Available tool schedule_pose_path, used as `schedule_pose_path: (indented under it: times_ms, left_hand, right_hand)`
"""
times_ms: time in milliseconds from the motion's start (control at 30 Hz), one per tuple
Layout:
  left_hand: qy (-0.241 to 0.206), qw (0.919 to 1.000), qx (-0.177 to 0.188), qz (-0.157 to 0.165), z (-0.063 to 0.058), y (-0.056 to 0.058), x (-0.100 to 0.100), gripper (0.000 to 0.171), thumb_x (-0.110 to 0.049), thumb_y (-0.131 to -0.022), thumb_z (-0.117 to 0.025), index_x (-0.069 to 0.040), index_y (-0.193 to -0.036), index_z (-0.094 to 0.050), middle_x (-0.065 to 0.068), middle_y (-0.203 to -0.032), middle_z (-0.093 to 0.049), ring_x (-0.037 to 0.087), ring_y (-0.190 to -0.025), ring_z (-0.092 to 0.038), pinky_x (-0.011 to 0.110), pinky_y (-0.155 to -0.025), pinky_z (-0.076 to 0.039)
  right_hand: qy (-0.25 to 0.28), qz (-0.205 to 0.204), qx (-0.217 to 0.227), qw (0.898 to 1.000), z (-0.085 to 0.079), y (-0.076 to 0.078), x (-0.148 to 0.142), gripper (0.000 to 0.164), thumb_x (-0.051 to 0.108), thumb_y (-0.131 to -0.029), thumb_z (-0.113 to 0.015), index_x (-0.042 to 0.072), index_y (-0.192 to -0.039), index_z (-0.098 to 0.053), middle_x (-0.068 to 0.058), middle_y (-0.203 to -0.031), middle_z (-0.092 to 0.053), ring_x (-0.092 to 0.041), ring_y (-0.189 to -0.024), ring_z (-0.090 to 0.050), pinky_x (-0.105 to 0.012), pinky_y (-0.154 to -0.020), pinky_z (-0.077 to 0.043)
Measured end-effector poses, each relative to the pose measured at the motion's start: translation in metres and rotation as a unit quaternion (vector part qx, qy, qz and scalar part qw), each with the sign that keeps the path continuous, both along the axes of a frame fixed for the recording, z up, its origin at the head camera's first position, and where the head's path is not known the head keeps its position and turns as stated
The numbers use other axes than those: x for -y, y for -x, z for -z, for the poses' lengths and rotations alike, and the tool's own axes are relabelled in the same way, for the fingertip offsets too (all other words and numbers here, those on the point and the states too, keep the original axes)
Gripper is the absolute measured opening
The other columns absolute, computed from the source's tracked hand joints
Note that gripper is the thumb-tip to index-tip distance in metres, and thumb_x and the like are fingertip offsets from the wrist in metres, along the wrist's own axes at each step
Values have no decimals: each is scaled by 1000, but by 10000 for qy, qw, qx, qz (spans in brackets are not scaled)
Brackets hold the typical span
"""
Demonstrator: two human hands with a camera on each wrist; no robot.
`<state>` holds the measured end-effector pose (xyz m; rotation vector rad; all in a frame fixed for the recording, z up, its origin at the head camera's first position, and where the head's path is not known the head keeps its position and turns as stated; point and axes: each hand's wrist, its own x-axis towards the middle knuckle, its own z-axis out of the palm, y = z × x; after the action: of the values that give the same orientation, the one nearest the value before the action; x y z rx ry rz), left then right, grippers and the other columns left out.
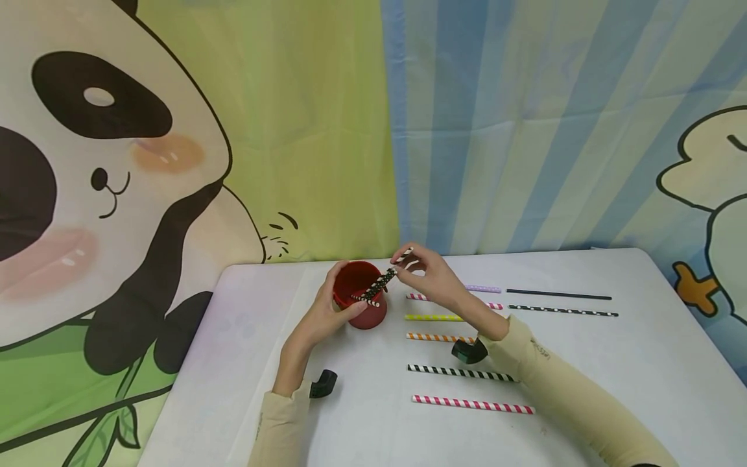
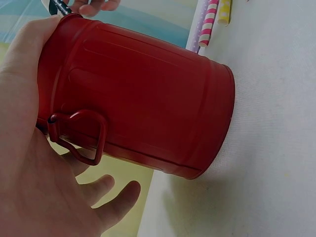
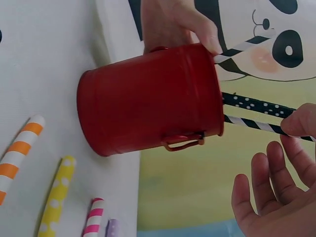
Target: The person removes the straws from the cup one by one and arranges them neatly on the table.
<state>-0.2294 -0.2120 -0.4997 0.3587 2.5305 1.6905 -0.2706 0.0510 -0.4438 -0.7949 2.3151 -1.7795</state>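
Observation:
A small red metal bucket (image 1: 369, 318) with side handles (image 2: 101, 140) stands on the table, its mouth tipped slightly in the head view. My left hand (image 1: 322, 314) grips it at the rim, thumb on the near side and fingers around the left. My right hand (image 1: 433, 277) pinches a black-and-white striped paper straw (image 3: 252, 124) between thumb and fingers at its upper part; its lower end goes into the bucket. Black straws with white dots (image 3: 256, 103) stick out beside it. Another striped straw (image 3: 242, 50) leans at the rim by my left thumb.
To the right lie a purple straw (image 1: 484, 289), a pink striped one (image 1: 495, 306), a yellow one (image 1: 428, 318), an orange striped one (image 1: 438, 337), a black striped one (image 1: 455, 371) and a red striped one (image 1: 473, 405). Farther right are a black straw (image 1: 557, 294) and a dotted one (image 1: 563, 311).

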Motion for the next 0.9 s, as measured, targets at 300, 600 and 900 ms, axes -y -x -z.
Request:
schedule_pose_path:
  times_ms: [300,600,900]
  left_hand:
    - [-69,10000,-2,33,-1,0,-1,90,-25,-87,-79,-27,-156,-23,4,-149,-44,26,-140,-40,56,-111,-40]
    - [-139,9999,-27,57,0,0,0,90,-24,-87,-79,-24,-157,-23,4,-149,-44,27,-140,-40,58,-110,-41]
    - [-100,9999,97,55,-2,0,-1,91,-18,-88,-77,-28,-157,-20,12,-153,-40,33,-143,-36,60,-111,-39]
  right_hand:
    - [203,165,-41,9996,-11,0,-13,15,14,-98,-65,7,-110,-63,-14,-114,-63,-31,-106,-63,-41,-96,-52]
    - [246,285,-176,9991,-18,-2,-25,21,16,-99,-64,3,-115,-62,-11,-118,-62,-18,-108,-61,-37,-98,-51]
    - [456,399,-197,9980,-27,-4,-37,23,16,-99,-64,1,-116,-61,-17,-120,-60,-17,-109,-61,-26,-95,-51]
